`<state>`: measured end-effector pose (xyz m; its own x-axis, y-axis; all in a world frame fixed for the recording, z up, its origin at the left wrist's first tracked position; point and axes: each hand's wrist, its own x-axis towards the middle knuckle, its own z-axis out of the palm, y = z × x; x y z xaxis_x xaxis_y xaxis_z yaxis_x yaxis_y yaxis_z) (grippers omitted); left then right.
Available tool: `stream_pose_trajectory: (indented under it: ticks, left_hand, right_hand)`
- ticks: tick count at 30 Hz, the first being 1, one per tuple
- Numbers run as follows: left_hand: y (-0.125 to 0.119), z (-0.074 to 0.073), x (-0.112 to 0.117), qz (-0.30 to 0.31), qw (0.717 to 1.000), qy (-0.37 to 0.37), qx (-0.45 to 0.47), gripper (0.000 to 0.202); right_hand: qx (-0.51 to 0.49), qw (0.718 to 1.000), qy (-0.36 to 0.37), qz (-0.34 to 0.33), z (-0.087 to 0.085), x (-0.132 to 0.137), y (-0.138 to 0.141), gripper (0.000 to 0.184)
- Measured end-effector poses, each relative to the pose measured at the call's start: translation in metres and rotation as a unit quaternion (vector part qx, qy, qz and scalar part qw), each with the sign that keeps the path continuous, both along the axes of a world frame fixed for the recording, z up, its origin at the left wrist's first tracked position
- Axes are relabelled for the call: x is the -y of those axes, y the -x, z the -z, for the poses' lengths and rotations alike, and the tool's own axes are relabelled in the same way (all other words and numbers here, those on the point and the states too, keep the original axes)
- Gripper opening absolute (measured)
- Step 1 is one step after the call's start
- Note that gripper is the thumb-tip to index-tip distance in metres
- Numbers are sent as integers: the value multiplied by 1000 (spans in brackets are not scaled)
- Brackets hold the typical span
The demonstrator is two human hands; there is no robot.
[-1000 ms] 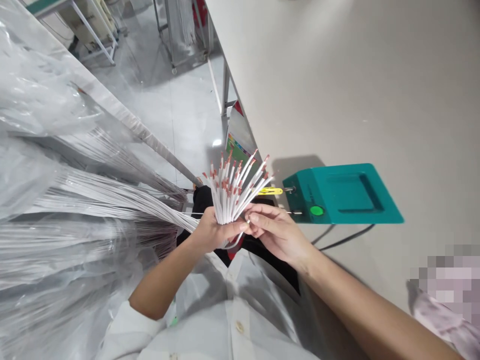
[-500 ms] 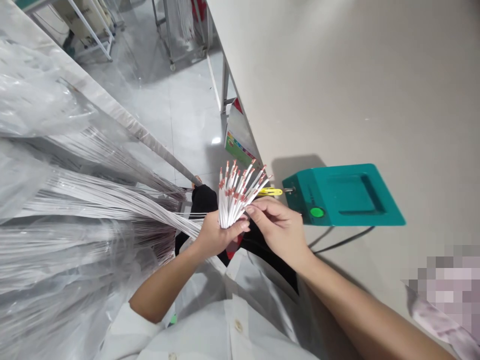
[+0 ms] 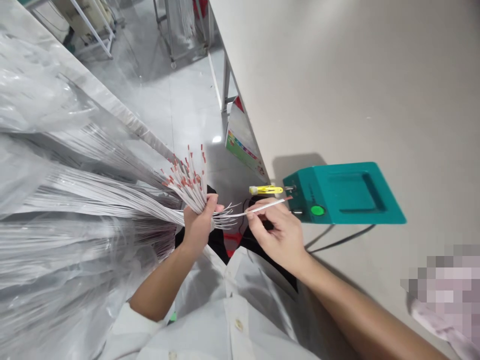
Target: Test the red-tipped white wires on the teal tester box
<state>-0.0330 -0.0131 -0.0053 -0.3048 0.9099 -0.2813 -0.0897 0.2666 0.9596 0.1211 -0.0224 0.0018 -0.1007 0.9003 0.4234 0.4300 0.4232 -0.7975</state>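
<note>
My left hand (image 3: 198,224) is closed around a fanned bundle of thin white wires with bare copper-red tips (image 3: 185,181), which point up and to the left. My right hand (image 3: 276,231) pinches a single white wire (image 3: 262,207) drawn out of that bundle. The wire's tip points at the front of a teal machine (image 3: 339,192) with a green button (image 3: 317,210) on the beige table (image 3: 356,80). A yellow lever (image 3: 265,190) sticks out of the machine's left face, just above the wire.
Long white wires wrapped in clear plastic (image 3: 63,210) fill the left side. A black cable (image 3: 337,240) runs from the machine across the table. A colourful box (image 3: 242,142) leans under the table edge. Metal frames (image 3: 176,30) stand on the grey floor behind.
My left hand swung the bundle to the left, away from the machine. My right hand pulled one wire out and brought its tip toward the machine's front.
</note>
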Motion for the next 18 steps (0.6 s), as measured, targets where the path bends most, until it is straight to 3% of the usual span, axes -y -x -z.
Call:
stream_pose_trajectory:
  ticks: [4, 12, 16, 18]
  left_hand:
    - [1, -15, 7, 93, 992, -12, -82, 23]
    - [-9, -22, 16, 170, 984, -17, -39, 19]
    - [-7, -24, 17, 149, 985, -28, -77, 18]
    - [-5, -25, 18, 131, 986, -18, -97, 17]
  right_hand:
    - [60, 997, 17, -40, 6, 3, 5, 11]
    - [149, 985, -13, -88, 25, 13, 16, 14]
    - [111, 988, 11, -111, 20, 11, 13, 16]
    - [45, 995, 37, -78, 14, 8, 10, 15]
